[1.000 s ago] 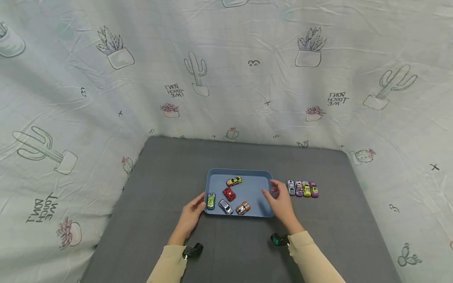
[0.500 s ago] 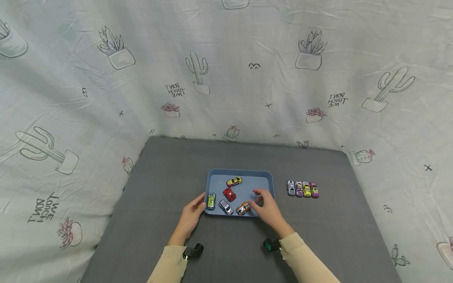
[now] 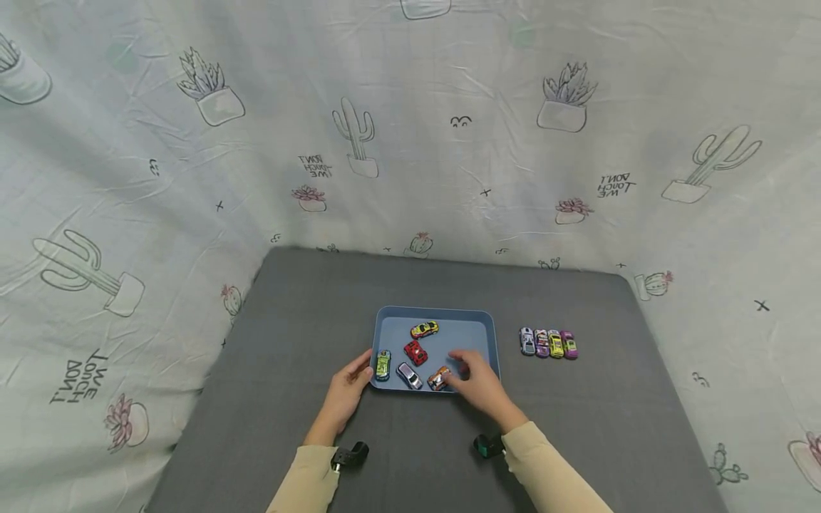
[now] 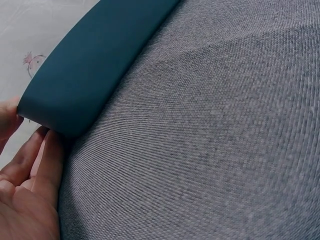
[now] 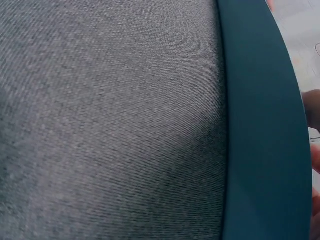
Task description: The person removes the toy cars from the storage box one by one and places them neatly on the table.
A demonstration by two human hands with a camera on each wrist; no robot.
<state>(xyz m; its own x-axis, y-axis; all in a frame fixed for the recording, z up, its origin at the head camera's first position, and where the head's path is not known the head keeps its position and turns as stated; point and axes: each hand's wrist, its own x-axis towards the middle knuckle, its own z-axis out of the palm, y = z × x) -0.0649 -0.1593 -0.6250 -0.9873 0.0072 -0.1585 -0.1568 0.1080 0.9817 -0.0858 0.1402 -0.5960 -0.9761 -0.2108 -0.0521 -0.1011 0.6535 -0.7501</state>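
A shallow blue tray (image 3: 471, 332) lies on the grey table. At its near left corner my left hand (image 3: 346, 388) grips the wall; in the left wrist view the thumb is at the rim and the fingers (image 4: 49, 165) against the outside. My right hand (image 3: 479, 385) reaches over the near wall, thumb at the orange toy car (image 3: 438, 379), index finger apart from it. Whether the thumb touches the car is unclear. Around it in the tray lie a silver toy car (image 3: 409, 375), a red one (image 3: 415, 353), a yellow-and-red one (image 3: 424, 329) and a green one (image 3: 383, 365).
Right of the tray, several toy cars stand side by side in a row, among them a white one (image 3: 527, 341) and a yellow one (image 3: 555, 343). A printed cloth (image 3: 417, 142) hangs behind the grey table (image 3: 308, 299).
From the tray's right side, my right hand has moved left and toward me to the orange car. The left hand has stayed at the corner, and the cars lie where they were.
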